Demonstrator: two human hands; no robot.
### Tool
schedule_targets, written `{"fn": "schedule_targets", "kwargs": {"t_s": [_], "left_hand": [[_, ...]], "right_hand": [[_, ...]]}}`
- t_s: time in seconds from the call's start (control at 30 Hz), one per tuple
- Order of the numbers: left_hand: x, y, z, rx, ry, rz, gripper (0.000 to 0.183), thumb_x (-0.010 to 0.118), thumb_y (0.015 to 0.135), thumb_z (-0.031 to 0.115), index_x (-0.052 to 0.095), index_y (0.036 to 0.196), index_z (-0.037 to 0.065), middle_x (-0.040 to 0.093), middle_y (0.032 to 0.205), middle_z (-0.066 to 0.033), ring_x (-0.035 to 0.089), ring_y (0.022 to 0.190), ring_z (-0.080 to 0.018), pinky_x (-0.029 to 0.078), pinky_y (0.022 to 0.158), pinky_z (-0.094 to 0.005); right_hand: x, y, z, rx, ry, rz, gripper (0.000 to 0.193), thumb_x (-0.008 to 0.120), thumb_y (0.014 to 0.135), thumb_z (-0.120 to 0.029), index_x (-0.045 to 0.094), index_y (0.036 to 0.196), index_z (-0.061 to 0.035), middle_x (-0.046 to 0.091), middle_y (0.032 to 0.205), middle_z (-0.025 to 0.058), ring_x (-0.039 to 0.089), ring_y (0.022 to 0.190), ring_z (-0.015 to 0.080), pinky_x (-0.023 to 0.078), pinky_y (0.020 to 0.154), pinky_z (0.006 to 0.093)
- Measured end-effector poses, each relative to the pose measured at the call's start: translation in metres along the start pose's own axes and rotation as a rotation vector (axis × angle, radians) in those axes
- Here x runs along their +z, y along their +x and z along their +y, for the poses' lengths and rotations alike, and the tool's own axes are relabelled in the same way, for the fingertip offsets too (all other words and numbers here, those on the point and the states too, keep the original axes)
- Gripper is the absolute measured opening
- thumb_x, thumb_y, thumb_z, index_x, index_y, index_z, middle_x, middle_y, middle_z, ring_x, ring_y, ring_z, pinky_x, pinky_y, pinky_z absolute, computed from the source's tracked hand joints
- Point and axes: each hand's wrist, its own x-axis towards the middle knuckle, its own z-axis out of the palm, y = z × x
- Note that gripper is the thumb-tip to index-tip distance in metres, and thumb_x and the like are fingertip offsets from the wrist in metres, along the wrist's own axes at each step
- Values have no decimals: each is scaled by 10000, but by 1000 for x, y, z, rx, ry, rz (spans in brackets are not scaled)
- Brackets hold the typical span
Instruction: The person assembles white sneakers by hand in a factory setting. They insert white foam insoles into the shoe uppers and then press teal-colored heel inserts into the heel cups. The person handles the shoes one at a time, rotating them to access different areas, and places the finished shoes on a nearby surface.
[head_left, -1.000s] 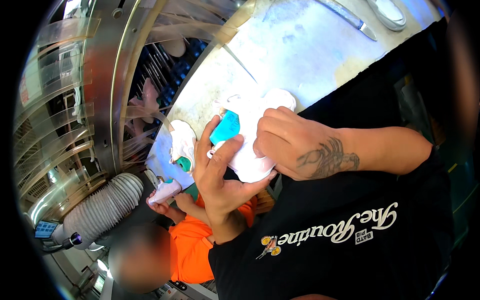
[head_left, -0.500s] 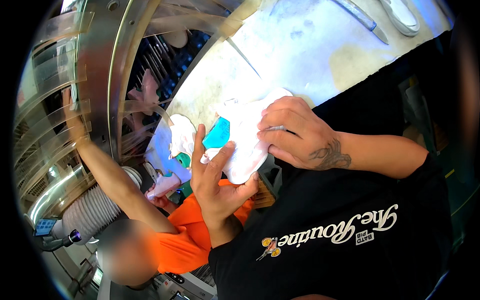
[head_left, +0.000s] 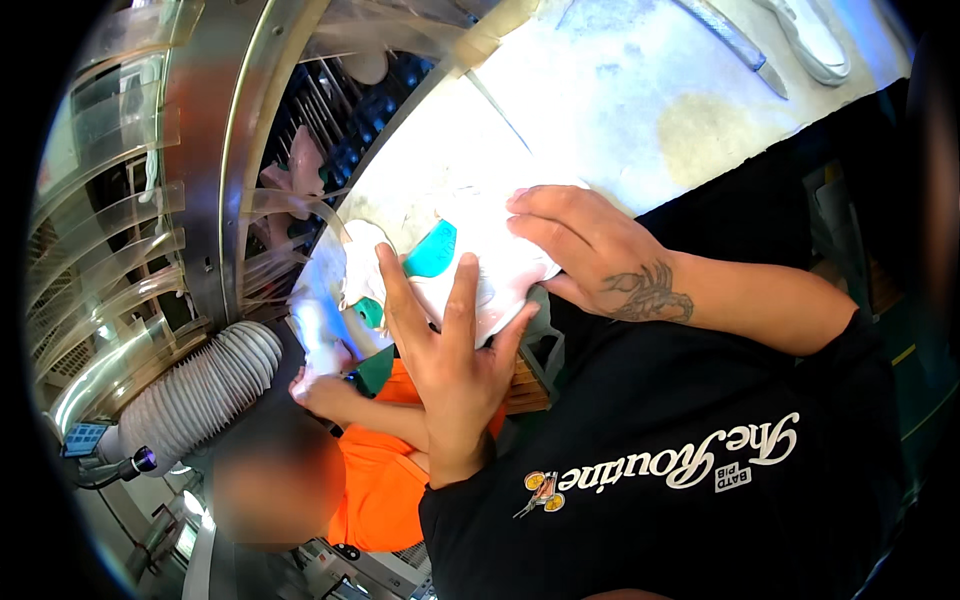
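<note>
Touching white upper [head_left: 492, 245]: left hand [head_left: 452, 365], fingers wide; right hand [head_left: 600, 252], fingers narrower, grip unclear. Beyond upper on surface [head_left: 610, 120]: knife [head_left: 728, 38], shoe [head_left: 812, 42]. Left of upper: second piece [head_left: 363, 255], partly hidden.

The right hand [head_left: 600, 255], curled 1 second ago, is laying straighter fingers across the white shoe upper [head_left: 495, 268]; the left hand [head_left: 450, 355] is spreading its fingers wider. The orange-shirted co-worker [head_left: 380, 500], reaching toward plastic strips [head_left: 90, 215] 0.5 seconds ago, is holding that arm lower.

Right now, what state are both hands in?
Left hand: open, fingers spread against the white shoe piece.
Right hand: fingers laid over the same piece; grip cannot be told.
</note>
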Motion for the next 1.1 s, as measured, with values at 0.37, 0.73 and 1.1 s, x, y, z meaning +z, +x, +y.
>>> {"fn": "schedule_targets", "kwargs": {"t_s": [0.37,0.73,1.1], "left_hand": [[20,-4,-17,91,-20,47,349,924,844,81,656,1059,17,551,1629,-304,508,1502,-531,313,1267,-696],[23,-11,-11,167,55,110,337,933,818,70,619,929,23,643,1452,-257,551,1404,-526,389,1197,-743],[23,-14,-22,150,36,133,353,951,809,99,643,971,38,662,1502,-211,530,1439,-553,411,1205,-686]], "right_hand": [[10,-2,10,-31,128,-66,606,973,816,-193,679,1328,-54,586,1460,153,562,1440,377,511,1164,469],[-3,-4,25,178,59,-248,979,861,915,-597,508,1629,-27,572,1563,220,476,1509,410,402,1252,527],[3,1,19,294,147,-248,941,823,919,-651,557,1577,-33,631,1497,197,554,1409,387,399,1230,516]]}}
